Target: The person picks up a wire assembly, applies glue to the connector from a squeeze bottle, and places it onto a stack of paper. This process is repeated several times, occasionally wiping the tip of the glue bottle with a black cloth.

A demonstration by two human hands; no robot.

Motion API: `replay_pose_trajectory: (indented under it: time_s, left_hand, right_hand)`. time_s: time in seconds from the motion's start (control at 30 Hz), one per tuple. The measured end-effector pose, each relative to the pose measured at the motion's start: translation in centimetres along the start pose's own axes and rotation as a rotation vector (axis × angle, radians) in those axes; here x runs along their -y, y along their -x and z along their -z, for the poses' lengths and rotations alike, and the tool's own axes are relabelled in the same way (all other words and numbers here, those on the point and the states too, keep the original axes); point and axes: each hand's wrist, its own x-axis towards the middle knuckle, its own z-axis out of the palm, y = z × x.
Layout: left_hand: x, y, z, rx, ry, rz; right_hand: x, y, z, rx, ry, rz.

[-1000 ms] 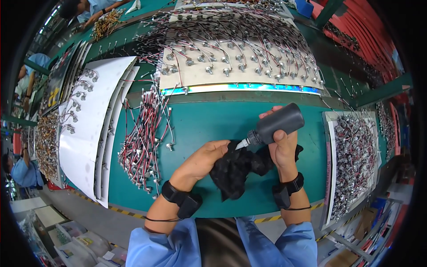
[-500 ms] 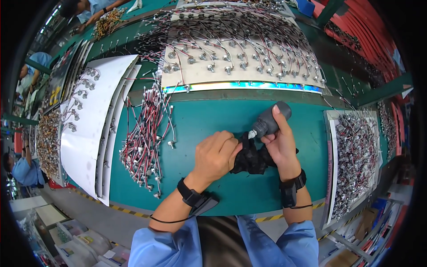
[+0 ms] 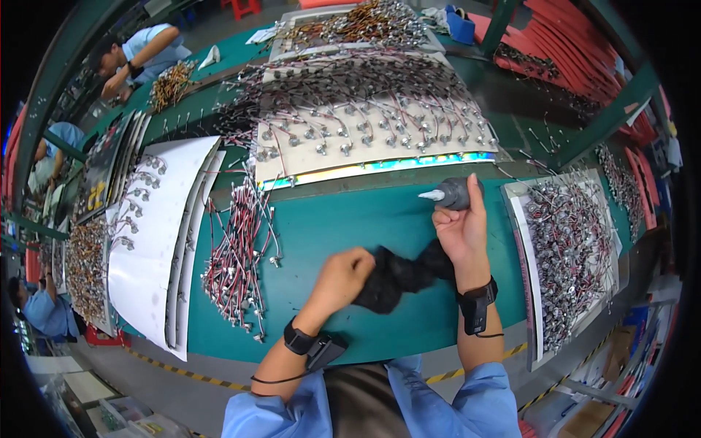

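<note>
A dark grey squeeze bottle [image 3: 456, 194] with a white nozzle lies in my right hand [image 3: 464, 232], tilted so the nozzle points left. My left hand [image 3: 343, 276] is closed on one end of a black cloth [image 3: 388, 281], slightly blurred. The cloth stretches rightward over the green table [image 3: 307, 219] and passes behind my right hand. To the left of my left hand lies a loose heap of red, black and white wires [image 3: 237, 266] with small metal parts on their ends.
At the back, a pale board [image 3: 314, 164] carries rows of wired metal parts. White sheets [image 3: 157, 241] stand at the left. A tray [image 3: 524, 292] of wired parts sits on the right, near a green post [image 3: 606, 117]. Co-workers in blue [image 3: 150, 44] are at far left.
The bottle's nozzle has come away from the cloth, and the bottle is now more level. My left hand has moved down toward me, drawing the black cloth along.
</note>
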Motion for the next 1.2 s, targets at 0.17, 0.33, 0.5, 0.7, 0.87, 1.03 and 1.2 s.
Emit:
replay_pose_trajectory:
  time_s: [0.17, 0.33, 0.5, 0.7, 0.87, 1.03, 1.2]
  left_hand:
    - [-2.2, -2.6, -8.3, 0.148, 0.001, -0.011]
    - [-5.4, -6.2, -12.4, -0.109, 0.263, -0.082]
    - [-4.7, -2.5, -4.0, -0.253, 0.093, -0.246]
    - [-1.2, 4.3, 8.9, -0.589, -0.674, -0.239]
    - [0.4, 4.4, 10.1, -0.487, -0.870, -0.146]
    - [-0.4, 3.7, 10.2, -0.372, -0.244, 0.028]
    - [0.8, 4.0, 9.8, -0.365, 0.629, -0.015]
  right_hand:
    - [4.2, 1.7, -0.4, 0.031, -0.028, 0.363]
    - [5.8, 4.9, -4.2, 0.132, 0.051, 0.517]
    - [3.3, 5.0, -5.0, 0.083, 0.081, 0.526]
    - [-2.0, 3.8, -5.6, 0.081, 0.071, 0.313]
    - [-6.6, 3.4, -7.4, 0.105, 0.081, 0.151]
    - [-9.1, 3.1, -6.1, 0.125, 0.212, 0.174]
    - [-10.3, 3.5, -5.5, 0.155, 0.431, 0.311]
